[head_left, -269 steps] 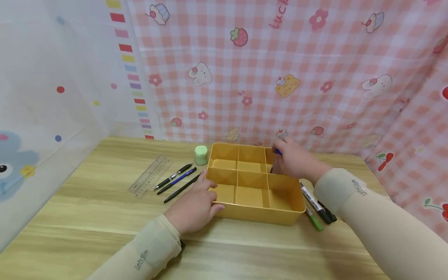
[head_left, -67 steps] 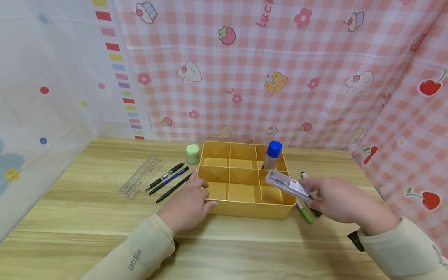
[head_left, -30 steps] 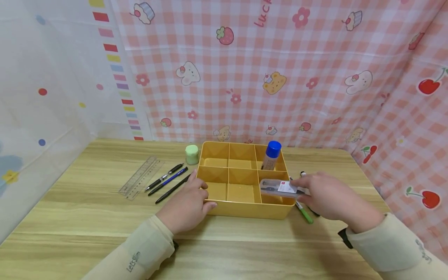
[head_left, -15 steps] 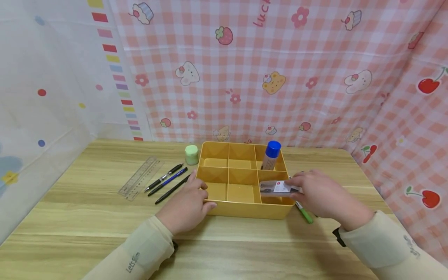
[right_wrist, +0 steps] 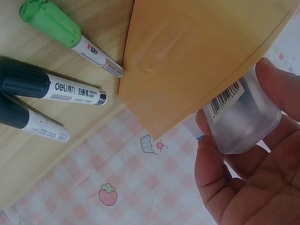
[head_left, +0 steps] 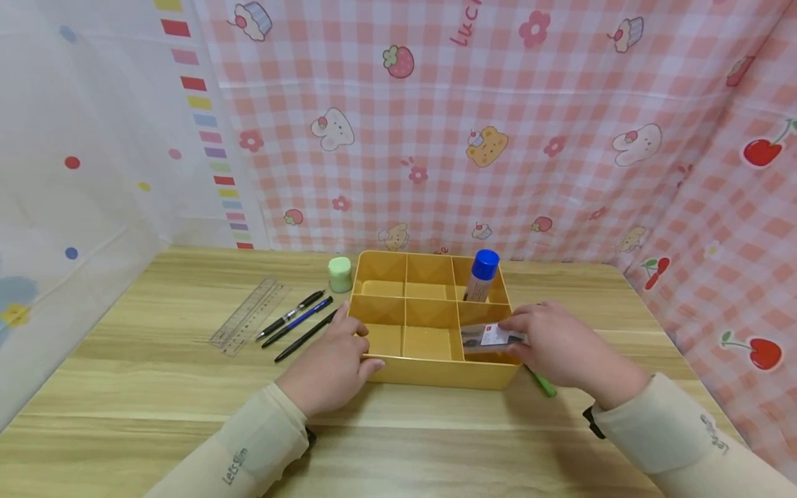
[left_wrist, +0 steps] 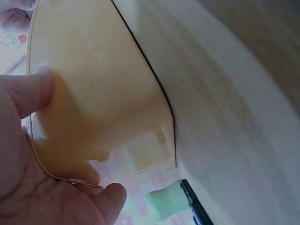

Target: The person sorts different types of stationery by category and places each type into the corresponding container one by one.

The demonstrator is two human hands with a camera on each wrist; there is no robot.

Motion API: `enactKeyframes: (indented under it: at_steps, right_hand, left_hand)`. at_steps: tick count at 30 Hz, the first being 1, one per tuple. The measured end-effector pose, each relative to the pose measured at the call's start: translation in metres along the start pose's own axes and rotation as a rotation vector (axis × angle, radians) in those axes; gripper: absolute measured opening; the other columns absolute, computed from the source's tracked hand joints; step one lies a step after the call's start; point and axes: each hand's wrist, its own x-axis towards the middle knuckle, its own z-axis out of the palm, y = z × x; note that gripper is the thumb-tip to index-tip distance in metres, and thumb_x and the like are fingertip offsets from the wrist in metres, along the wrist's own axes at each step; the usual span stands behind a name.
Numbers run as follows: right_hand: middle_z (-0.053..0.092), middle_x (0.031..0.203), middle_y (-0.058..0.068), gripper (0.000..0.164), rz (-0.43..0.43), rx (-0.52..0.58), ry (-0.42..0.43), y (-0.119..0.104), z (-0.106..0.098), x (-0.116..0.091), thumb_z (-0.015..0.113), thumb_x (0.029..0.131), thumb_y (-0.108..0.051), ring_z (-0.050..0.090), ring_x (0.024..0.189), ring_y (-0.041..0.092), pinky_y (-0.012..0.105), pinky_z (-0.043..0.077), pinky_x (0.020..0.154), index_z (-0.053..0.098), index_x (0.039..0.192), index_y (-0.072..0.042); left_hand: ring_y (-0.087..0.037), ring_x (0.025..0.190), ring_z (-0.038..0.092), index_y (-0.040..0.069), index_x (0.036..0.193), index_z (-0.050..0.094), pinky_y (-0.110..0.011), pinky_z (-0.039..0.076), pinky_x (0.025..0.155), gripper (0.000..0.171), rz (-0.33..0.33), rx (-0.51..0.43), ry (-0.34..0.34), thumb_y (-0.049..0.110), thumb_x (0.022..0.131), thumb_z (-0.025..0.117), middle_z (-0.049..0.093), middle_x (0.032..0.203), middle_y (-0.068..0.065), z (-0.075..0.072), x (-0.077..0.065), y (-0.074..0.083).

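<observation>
A yellow six-compartment storage box (head_left: 429, 373) stands on the table. My left hand (head_left: 328, 368) holds its near left corner; in the left wrist view the thumb presses the front wall (left_wrist: 98, 70). My right hand (head_left: 557, 349) pinches one end of a clear plastic case (head_left: 488, 335) with a white label and dark contents. The case's far end lies inside the front right compartment, while the gripped end is over the right rim. The right wrist view shows a barcode label (right_wrist: 226, 99) on the case. A blue-capped glue stick (head_left: 481, 277) stands in the back right compartment.
Left of the box lie clear rulers (head_left: 249, 317), several pens including a blue pen (head_left: 297, 322), and a light green block-like object (head_left: 340, 274). On the right lie a green-capped marker (right_wrist: 58, 28) and two dark-capped markers (right_wrist: 65, 89). A patterned cloth (head_left: 373, 138) hangs behind.
The glue stick, earlier in my right hand, now stands in the back right compartment. My right hand has brought the clear case left and down into the front right compartment. The left hand stays at the corner.
</observation>
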Motion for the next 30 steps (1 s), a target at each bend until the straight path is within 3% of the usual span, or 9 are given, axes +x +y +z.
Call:
enactKeyframes:
  at_steps: [5, 16, 23, 30]
  right_hand:
    - [0.062, 0.116, 0.008, 0.035, -0.017, 0.006, 0.009, -0.0003, 0.0000, 0.0001, 0.073, 0.082, -0.027, 0.049, 0.101, 0.026, 0.048, 0.047, 0.089, 0.067, 0.114, -0.013]
    - [0.061, 0.114, 0.011, 0.033, -0.048, 0.032, 0.061, -0.0021, 0.0003, 0.0022, 0.069, 0.085, -0.026, 0.050, 0.102, 0.028, 0.051, 0.046, 0.090, 0.067, 0.113, -0.008]
    - [0.062, 0.109, 0.008, 0.036, -0.033, 0.045, 0.076, -0.0050, 0.0005, 0.0031, 0.067, 0.087, -0.029, 0.052, 0.096, 0.024, 0.049, 0.049, 0.087, 0.065, 0.114, -0.006]
    - [0.062, 0.106, 0.006, 0.038, 0.025, 0.104, 0.036, -0.0028, 0.0011, 0.0020, 0.068, 0.086, -0.031, 0.053, 0.090, 0.021, 0.048, 0.051, 0.084, 0.064, 0.115, -0.006]
  left_hand:
    - [-0.027, 0.127, 0.031, 0.013, 0.072, 0.062, -0.040, 0.011, 0.114, 0.034, -0.005, -0.002, -0.001, 0.040, 0.091, 0.059, 0.056, 0.108, -0.007, 0.0001, -0.0004, -0.0006]
    - [-0.016, 0.111, 0.044, 0.014, 0.070, 0.062, -0.038, 0.006, 0.115, 0.034, 0.013, 0.024, 0.003, 0.040, 0.092, 0.058, 0.056, 0.104, -0.004, -0.0001, 0.0002, 0.0004]
    - [-0.017, 0.110, 0.045, 0.012, 0.071, 0.063, -0.039, 0.006, 0.115, 0.035, 0.020, 0.023, 0.004, 0.040, 0.092, 0.058, 0.056, 0.102, -0.004, -0.0005, 0.0010, 0.0008]
    - [-0.018, 0.112, 0.044, 0.011, 0.071, 0.063, -0.039, 0.007, 0.115, 0.034, 0.018, 0.019, 0.012, 0.039, 0.091, 0.060, 0.056, 0.101, -0.004, -0.0007, 0.0005, 0.0007]
